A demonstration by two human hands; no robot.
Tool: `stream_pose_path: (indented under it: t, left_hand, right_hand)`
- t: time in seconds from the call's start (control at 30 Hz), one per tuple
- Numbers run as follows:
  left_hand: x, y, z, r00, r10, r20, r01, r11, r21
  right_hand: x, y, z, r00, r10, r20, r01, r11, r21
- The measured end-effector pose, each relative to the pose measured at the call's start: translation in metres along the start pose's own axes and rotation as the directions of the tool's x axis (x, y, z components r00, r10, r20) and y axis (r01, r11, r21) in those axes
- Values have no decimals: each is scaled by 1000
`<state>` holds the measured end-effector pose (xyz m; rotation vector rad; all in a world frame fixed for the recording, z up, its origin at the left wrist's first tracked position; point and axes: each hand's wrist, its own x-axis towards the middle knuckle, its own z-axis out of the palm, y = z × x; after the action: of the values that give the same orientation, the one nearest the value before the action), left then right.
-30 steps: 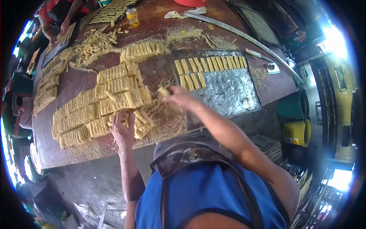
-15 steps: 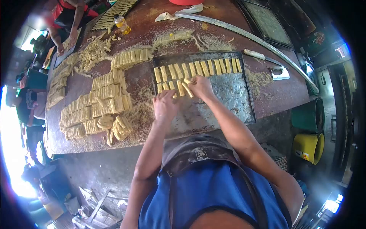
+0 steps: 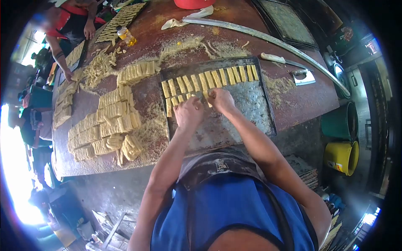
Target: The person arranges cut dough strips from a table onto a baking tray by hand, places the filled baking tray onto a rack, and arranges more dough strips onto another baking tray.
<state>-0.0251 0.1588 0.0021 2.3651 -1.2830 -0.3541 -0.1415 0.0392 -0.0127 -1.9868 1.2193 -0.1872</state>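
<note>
A dark metal tray (image 3: 234, 119) holds a back row of yellow dough strips (image 3: 196, 83) and part of a second row. Over the second row's left part is my left hand (image 3: 189, 113), fingers curled down on the strips' near ends; what it grips is hidden. My right hand (image 3: 222, 100), just to its right, pinches a dough strip (image 3: 207, 99) over the tray. Left of the tray, stacks of cut dough strips (image 3: 113, 109) lie on the floury red table (image 3: 157, 146).
A co-worker (image 3: 69, 25) reaches to dough at the far left. Beyond the tray lie a long metal bar (image 3: 251, 31), a knife (image 3: 274, 58), a scraper (image 3: 303, 78), a bottle (image 3: 125, 36) and a red basin (image 3: 194, 3). Green (image 3: 335, 121) and yellow buckets (image 3: 343, 158) stand right.
From the dough stacks, my left hand has moved right to the tray. My right hand has brought dough over the tray, where the second row has grown. The co-worker's hands have moved apart.
</note>
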Motion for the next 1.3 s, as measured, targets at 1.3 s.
stream_pose_path:
  t: [1.3]
  left_hand:
    - [1,-18,2,966,255,27,-256,951,174]
  right_hand:
    - [12,0,8,976,-215,-34,212,974,-79]
